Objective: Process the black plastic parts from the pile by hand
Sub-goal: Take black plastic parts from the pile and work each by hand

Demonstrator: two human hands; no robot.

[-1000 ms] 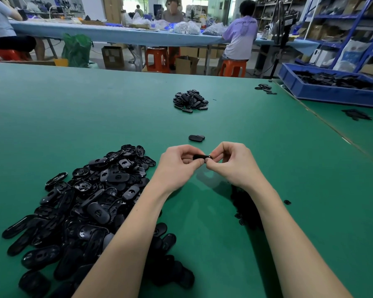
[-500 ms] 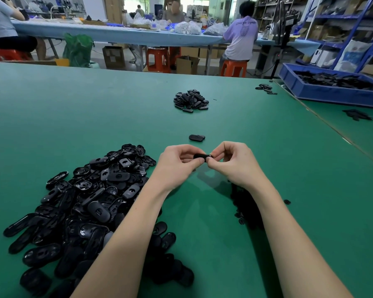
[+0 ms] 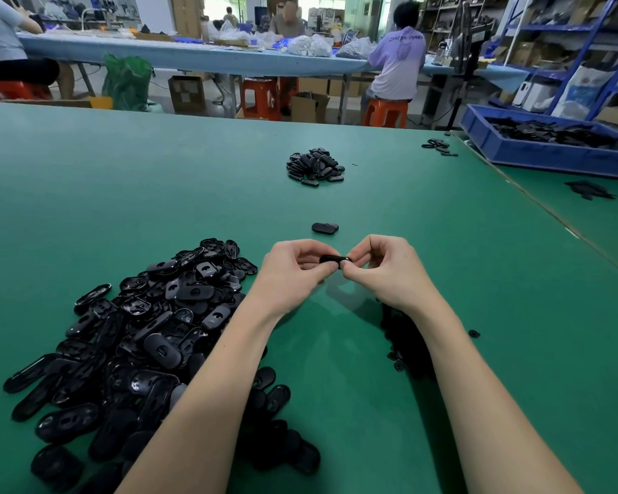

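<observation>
A large pile of black oval plastic parts (image 3: 129,351) lies on the green table (image 3: 122,180) at the near left. Above the table's middle, my left hand (image 3: 293,272) and my right hand (image 3: 382,269) meet, and both pinch one small black plastic part (image 3: 334,259) between fingertips and thumbs. A single black part (image 3: 324,228) lies on the table just beyond my hands. Farther back sits a smaller heap of black parts (image 3: 314,167). Small black bits (image 3: 400,344) lie under my right forearm, partly hidden.
A blue bin (image 3: 550,155) with black parts stands at the far right. A few loose parts (image 3: 439,146) lie near the far edge, and dark scraps (image 3: 589,190) on the adjoining table. People sit at a long blue table beyond.
Both hands stay together on the same black part, with only slight finger movement. The piles have not moved.
</observation>
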